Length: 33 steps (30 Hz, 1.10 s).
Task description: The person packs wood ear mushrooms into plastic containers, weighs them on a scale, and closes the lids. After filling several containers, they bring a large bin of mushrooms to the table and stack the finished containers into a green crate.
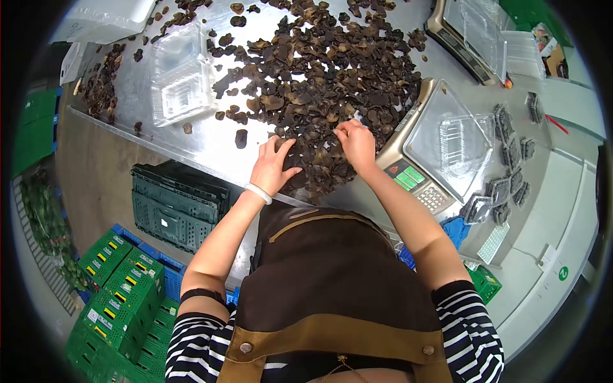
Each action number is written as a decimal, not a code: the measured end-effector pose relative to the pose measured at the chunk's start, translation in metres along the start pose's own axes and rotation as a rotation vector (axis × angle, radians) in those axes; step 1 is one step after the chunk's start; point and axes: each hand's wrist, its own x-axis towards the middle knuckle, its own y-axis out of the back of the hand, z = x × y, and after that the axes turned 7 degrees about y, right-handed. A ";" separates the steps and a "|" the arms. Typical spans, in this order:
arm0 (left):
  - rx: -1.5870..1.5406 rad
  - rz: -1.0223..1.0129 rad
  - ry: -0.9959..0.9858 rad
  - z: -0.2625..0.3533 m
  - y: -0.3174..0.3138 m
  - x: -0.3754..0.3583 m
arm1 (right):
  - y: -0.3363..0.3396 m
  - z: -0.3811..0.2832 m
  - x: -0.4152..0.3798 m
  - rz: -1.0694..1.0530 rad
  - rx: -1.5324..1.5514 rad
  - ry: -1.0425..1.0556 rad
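Note:
A wide heap of dark brown, wrinkled pieces [313, 89] covers the middle of the metal table [198, 137]. My left hand [274, 165] rests at the heap's near left edge, fingers spread and thumb apart, a white band round its wrist. On the near right part of the heap is my right hand [355, 142], its fingers pinched together; whatever they hold is too small to name. Right of it stands a scale [440, 143] with a clear plastic container [456, 143] on its plate. An open clear container [182, 76] lies left of the heap.
A second scale [463, 38] stands at the back right. Packed clear boxes [504, 185] sit on the right side. Below the table's left edge are dark folded crates [179, 204] and green crates [124, 287]. A white box [105, 16] is at the back left.

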 end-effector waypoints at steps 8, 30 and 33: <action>0.044 0.026 0.004 0.001 -0.008 0.004 | -0.013 0.009 0.005 -0.010 0.094 -0.098; 0.131 -0.088 0.047 -0.022 0.006 -0.004 | 0.049 -0.007 -0.113 -0.314 -0.117 0.174; 0.100 -0.170 -0.073 -0.007 -0.005 -0.019 | 0.013 -0.027 -0.088 -0.512 -0.198 0.217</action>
